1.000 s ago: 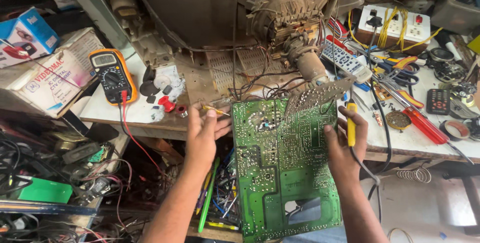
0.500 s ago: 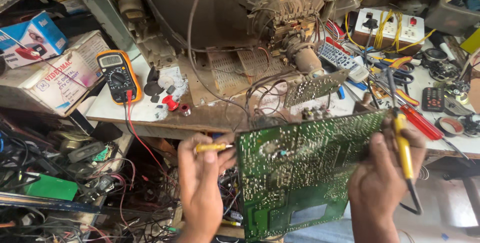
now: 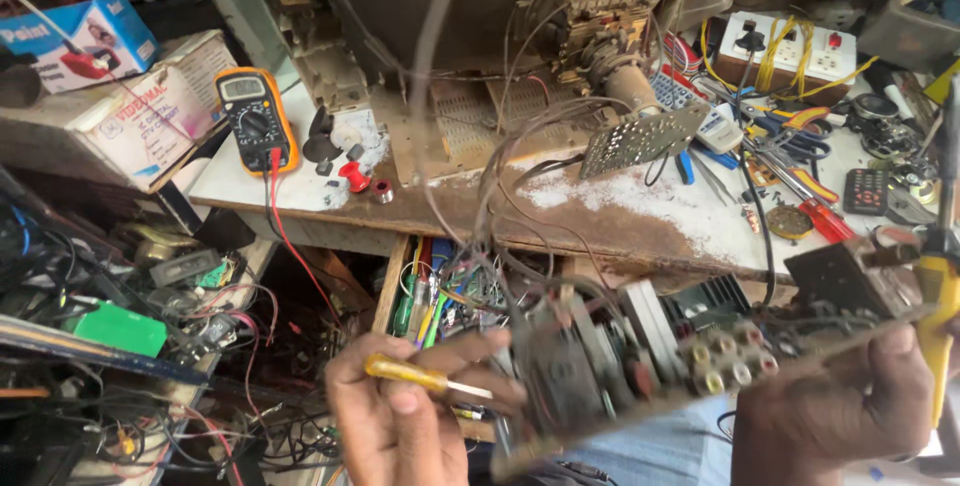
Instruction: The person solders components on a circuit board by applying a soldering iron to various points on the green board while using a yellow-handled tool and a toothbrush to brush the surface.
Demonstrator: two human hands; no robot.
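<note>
My left hand (image 3: pixel 400 416) is low in the middle. It pinches a small screwdriver (image 3: pixel 405 374) with an amber handle, and its fingers rest on the left edge of a circuit board (image 3: pixel 650 356). The board is tilted almost flat, component side up, with heat sinks, round jacks and a bundle of wires showing. My right hand (image 3: pixel 840 406) grips the board's right end and also holds a yellow-handled tool (image 3: pixel 938 306) upright. The wires run from the board up to the picture tube's neck (image 3: pixel 600 16) on the bench.
An orange multimeter (image 3: pixel 255 118) with a red lead lies on the bench (image 3: pixel 640 216) at left. A white power strip (image 3: pixel 790 46), pliers and a red-handled screwdriver (image 3: pixel 825 218) lie at right. Cardboard boxes (image 3: pixel 130 116) and tangled wires fill the left side.
The board has been tipped from its green solder side facing me to nearly edge-on with the components up. Both hands dropped lower in view, still holding their tools.
</note>
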